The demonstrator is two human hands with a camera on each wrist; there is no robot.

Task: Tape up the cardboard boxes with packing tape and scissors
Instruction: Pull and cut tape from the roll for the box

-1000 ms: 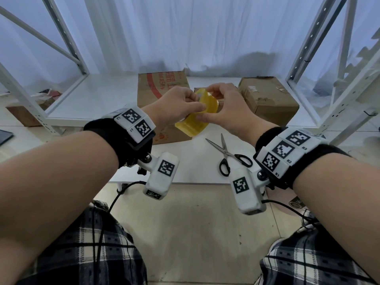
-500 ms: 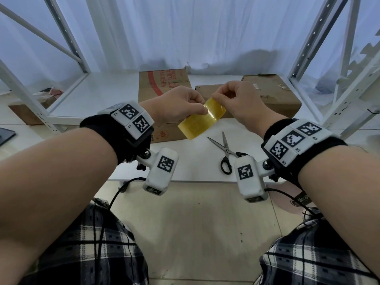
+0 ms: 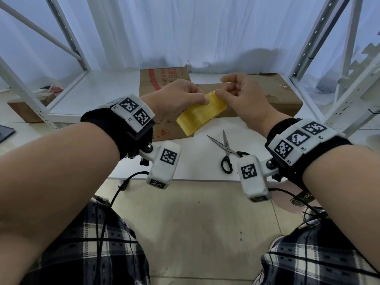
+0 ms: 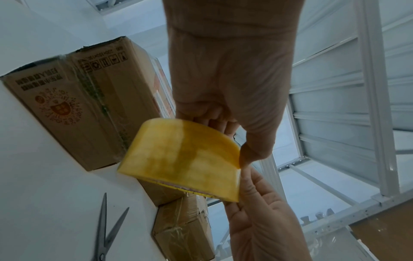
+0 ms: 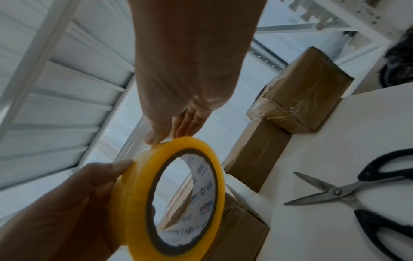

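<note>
My left hand (image 3: 193,97) grips a yellow roll of packing tape (image 3: 200,114) above the white table (image 3: 197,161), fingers through the core and thumb on the outer face. The right hand (image 3: 238,95) has its thumb tip on the roll's upper rim; its index finger is lifted and the other fingers hang loosely curled. In the right wrist view its fingertips (image 5: 190,123) lie on the roll (image 5: 138,194), which the left hand (image 5: 73,203) holds. Scissors (image 3: 227,150) with black handles lie part open on the table. Behind the hands stand a red-printed cardboard box (image 3: 164,79) and a plain one (image 3: 273,95).
A smaller taped box (image 5: 252,159) sits between the two bigger ones. White shelf uprights rise at the left (image 3: 67,33) and the right (image 3: 312,38). The table's front edge (image 3: 185,179) runs just beyond my wrists, with my knees below it.
The roll has been turned in my left hand so its broad side faces me. The right hand's index finger has lifted off the roll; only the thumb stays on the rim.
</note>
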